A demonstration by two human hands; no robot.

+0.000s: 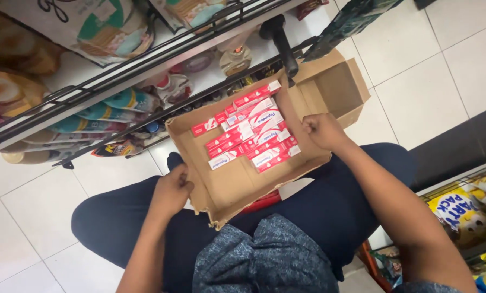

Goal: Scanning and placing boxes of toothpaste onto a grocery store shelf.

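A shallow brown cardboard tray rests across my lap. Several red-and-white toothpaste boxes lie flat in its far half. My left hand grips the tray's left edge. My right hand is closed on the tray's right edge, next to the boxes. I am crouched in dark trousers over a white tiled floor.
An empty open cardboard box stands on the floor beyond the tray. A wire shelf rack with packaged goods runs along the upper left. Another shelf with yellow snack bags is at the lower right. A black pole stands behind the tray.
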